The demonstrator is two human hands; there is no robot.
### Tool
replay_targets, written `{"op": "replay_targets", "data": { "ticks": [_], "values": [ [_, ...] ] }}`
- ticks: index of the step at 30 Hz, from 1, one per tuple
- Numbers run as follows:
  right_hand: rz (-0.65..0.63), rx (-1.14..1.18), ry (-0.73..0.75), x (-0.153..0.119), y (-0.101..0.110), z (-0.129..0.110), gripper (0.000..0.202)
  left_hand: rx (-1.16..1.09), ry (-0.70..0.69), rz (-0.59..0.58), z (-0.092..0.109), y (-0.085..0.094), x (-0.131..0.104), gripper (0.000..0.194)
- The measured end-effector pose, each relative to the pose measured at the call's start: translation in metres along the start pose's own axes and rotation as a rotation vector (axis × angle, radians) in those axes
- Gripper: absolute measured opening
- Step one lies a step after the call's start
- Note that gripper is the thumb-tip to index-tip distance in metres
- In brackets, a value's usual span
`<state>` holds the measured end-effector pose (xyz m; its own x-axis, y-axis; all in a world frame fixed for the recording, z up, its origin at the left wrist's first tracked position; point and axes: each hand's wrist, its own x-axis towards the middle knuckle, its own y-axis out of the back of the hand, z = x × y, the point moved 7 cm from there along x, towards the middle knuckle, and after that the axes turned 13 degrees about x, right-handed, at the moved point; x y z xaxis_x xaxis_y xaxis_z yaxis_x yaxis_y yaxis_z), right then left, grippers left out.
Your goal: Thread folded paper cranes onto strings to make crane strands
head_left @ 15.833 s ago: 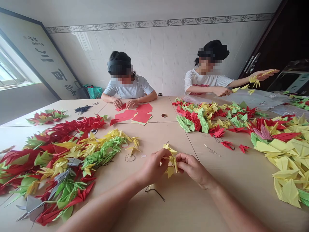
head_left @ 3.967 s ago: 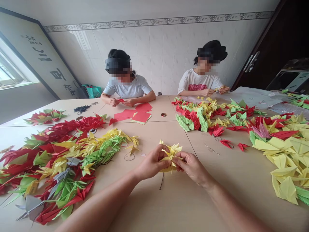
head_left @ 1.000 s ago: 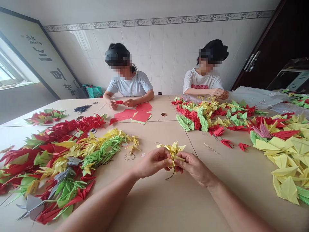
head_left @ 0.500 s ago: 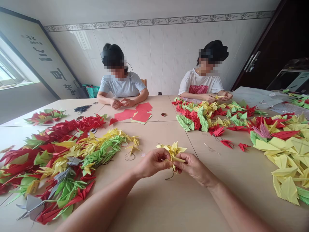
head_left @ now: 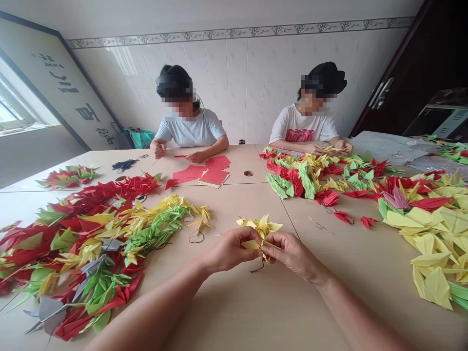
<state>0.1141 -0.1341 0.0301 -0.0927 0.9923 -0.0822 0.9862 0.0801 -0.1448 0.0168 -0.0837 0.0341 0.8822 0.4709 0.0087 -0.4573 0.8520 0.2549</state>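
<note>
My left hand (head_left: 234, 247) and my right hand (head_left: 288, 251) meet over the middle of the table (head_left: 226, 302), each pinching a small bunch of folded yellow paper (head_left: 263, 225). Pointed yellow pieces stick up beyond my fingertips, and a dark string end (head_left: 258, 267) hangs below. My fingers hide the part of the paper between them. Left of my hands lies a long string of yellow and green folded paper (head_left: 164, 219), with a loop of dark thread (head_left: 196, 237) at its near end.
Red, green and grey folded paper (head_left: 84, 224) covers the left side; a large yellow pile (head_left: 435, 234) lies right. A needle-like tool (head_left: 321, 225) is right of my hands. Across the table sit two people, one by red sheets (head_left: 215, 176), one holding yellow paper.
My hands stay together at the bunch, with slight finger shifts. The person at the left has moved their hands apart, and a red piece now shows between them.
</note>
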Motion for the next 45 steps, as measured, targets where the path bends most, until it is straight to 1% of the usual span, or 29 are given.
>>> {"op": "replay_targets", "data": {
  "ticks": [3,8,12,21,28,34,38,45],
  "values": [
    [0.014,-0.023,-0.006,0.000,-0.001,-0.003,0.027,-0.039,0.003,-0.010,0.002,0.000,0.000,0.020],
    [0.004,-0.029,-0.010,0.000,-0.003,-0.001,0.028,-0.107,0.037,-0.080,0.003,-0.001,0.000,0.021],
    [0.011,-0.021,0.003,0.000,-0.001,0.001,0.032,-0.143,0.061,-0.076,-0.001,0.002,0.001,0.021],
    [0.026,0.011,0.002,0.001,0.000,-0.001,0.036,-0.145,0.088,-0.016,-0.002,0.004,0.002,0.022],
    [0.052,-0.013,0.018,0.001,0.001,-0.004,0.039,-0.070,0.075,0.008,0.000,0.006,0.001,0.024],
    [0.043,-0.014,0.019,0.001,-0.001,-0.004,0.037,-0.050,0.067,0.039,-0.003,0.006,0.001,0.027],
    [0.060,-0.011,0.017,0.000,0.000,-0.004,0.035,-0.025,0.066,0.058,-0.004,0.006,0.000,0.027],
    [0.062,0.021,0.008,0.000,0.002,-0.003,0.033,-0.101,0.064,0.117,-0.001,0.009,0.001,0.027]
  ]
}}
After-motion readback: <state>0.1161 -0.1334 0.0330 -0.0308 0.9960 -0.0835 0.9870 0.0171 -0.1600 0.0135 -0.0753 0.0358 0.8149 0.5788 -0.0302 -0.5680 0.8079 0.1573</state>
